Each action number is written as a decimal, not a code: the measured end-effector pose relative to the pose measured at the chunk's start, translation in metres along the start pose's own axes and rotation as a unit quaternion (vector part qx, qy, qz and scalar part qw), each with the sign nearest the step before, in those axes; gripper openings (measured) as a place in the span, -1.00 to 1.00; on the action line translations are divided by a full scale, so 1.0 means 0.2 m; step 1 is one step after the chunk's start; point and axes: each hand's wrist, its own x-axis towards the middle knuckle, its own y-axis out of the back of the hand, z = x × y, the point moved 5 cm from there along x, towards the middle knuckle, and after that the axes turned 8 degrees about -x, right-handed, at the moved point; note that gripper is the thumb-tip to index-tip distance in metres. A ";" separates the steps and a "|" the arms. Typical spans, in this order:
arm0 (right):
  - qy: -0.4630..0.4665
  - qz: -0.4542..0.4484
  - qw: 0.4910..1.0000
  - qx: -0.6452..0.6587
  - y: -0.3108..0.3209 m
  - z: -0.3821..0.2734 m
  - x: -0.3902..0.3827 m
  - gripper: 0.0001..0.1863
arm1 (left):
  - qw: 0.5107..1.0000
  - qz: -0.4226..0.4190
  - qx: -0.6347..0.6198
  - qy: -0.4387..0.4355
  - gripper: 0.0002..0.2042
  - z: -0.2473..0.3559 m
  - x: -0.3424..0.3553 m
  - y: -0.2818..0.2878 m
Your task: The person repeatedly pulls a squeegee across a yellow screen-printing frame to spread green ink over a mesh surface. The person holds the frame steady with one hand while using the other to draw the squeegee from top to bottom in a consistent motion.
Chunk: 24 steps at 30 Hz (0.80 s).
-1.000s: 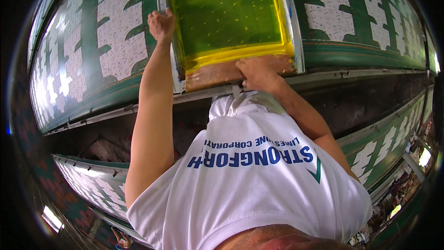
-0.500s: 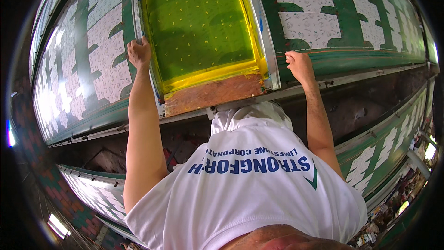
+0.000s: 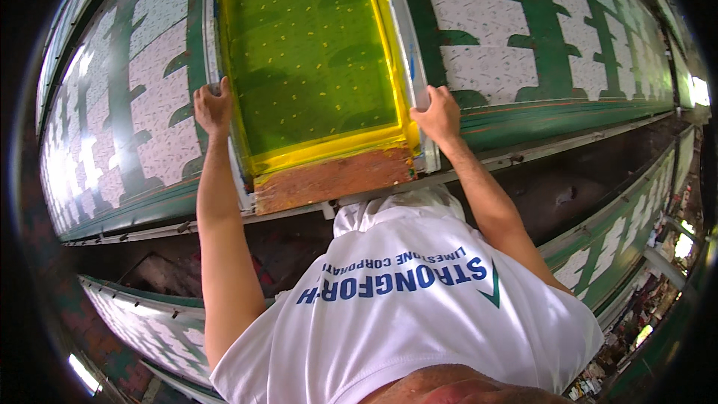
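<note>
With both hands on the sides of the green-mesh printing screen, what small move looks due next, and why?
Probably lifting the yellow-edged, metal-framed green mesh screen clear of the green-and-white patterned cloth: the left hand and right hand grip opposite frame rails.

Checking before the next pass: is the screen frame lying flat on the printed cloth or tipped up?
Seemingly flat: the frame lies along the cloth, each hand gripping a side rail. Any slight lift cannot be told.

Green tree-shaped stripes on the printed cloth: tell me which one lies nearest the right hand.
The stripe just right of the screen frame, its lower end almost touching the right hand. The next green stripe lies farther right, well clear of the hand.
</note>
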 end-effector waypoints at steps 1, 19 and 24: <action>-0.009 -0.013 1.000 0.000 0.00 0.00 0.00 -0.34 | 1.000 0.011 0.005 -0.009 -0.48 0.00 0.00 0.00; 0.039 0.103 0.992 0.069 0.65 0.73 0.26 -0.48 | 0.997 -0.033 -0.054 -0.043 -0.45 0.76 -0.02 -0.16; 0.018 0.091 0.993 0.069 0.74 1.45 0.38 -0.51 | 0.997 -0.040 -0.038 -0.045 -0.47 1.43 -0.34 -0.36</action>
